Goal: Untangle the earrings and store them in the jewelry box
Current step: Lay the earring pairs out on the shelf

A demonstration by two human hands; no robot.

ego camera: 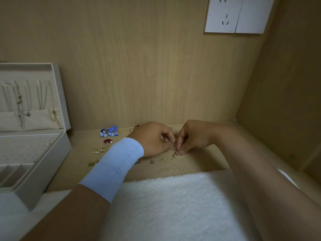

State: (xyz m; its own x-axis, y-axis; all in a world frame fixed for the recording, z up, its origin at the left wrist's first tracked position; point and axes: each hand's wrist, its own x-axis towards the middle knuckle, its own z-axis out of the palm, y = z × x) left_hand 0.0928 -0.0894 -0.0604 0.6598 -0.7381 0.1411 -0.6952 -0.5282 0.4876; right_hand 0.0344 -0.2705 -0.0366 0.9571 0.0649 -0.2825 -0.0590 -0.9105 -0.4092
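Pale wood forms both the table (194, 165) and the wall behind it. Nearest you, a white fleece cloth (173, 206) lies along the table's front edge, and both your forearms reach over it. The left one wears a light blue cuff (114, 167).

Your hands meet past the cloth. Your right hand (192, 138) pinches a small earring (177, 153) between thumb and forefinger, just above the table. Your left hand (152, 140) curls its fingertips in against the right hand's. You cannot tell whether it grips the same piece.

A few tiny gold studs (163, 160) lie just on your side of the hands. Left of your left wrist sit some gold pieces (90, 164), then a pearl cluster (99, 151), a red earring (107, 141) and, farthest back, a tangle of blue earrings (109, 132).

Well to the left of your hands stands the open jewelry box (43, 171). It shows compartments and a perforated earring panel, and necklaces (19, 101) hang in its raised lid. High on the wall, beyond your right hand, is a white socket plate (238, 14).
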